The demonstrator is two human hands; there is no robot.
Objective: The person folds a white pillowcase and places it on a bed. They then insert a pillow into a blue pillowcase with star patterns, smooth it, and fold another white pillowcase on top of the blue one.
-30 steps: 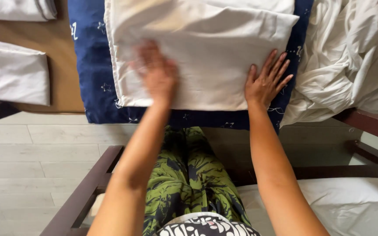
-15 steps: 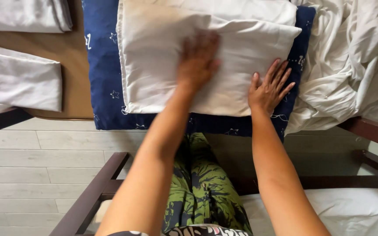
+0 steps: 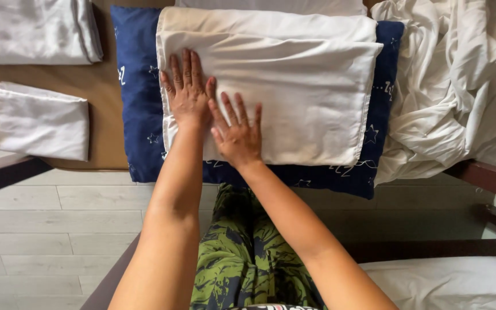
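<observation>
Folded cream-white cloth (image 3: 294, 86) lies on a dark blue pillow (image 3: 139, 103) with small white star prints, and that pillow rests on a brown wooden table (image 3: 96, 86). Only the head view shows the scene, looking straight down. Both hands lie flat on the near left part of the folded cloth, palms down and fingers spread, gripping nothing. The left hand (image 3: 186, 92) sits close to the cloth's left edge, fingers pointing away from the person. The right hand (image 3: 237, 135) rests just beside it, a little nearer the person, its thumb side touching or almost touching the left wrist. The cloth shows several stacked layers, with the upper band slightly more beige than the lower panel.

To the left on the table lies a small folded white cloth (image 3: 38, 120), well apart from the hands, and another folded white piece (image 3: 35, 28) lies at the top left corner. On the right, a crumpled white sheet (image 3: 454, 80) is heaped just beside the pillow. Below the table edge, green patterned trousers (image 3: 248, 247) show between the forearms, above a pale wood-look floor (image 3: 58, 229). Dark wooden frame rails (image 3: 489, 175) cross the lower right.
</observation>
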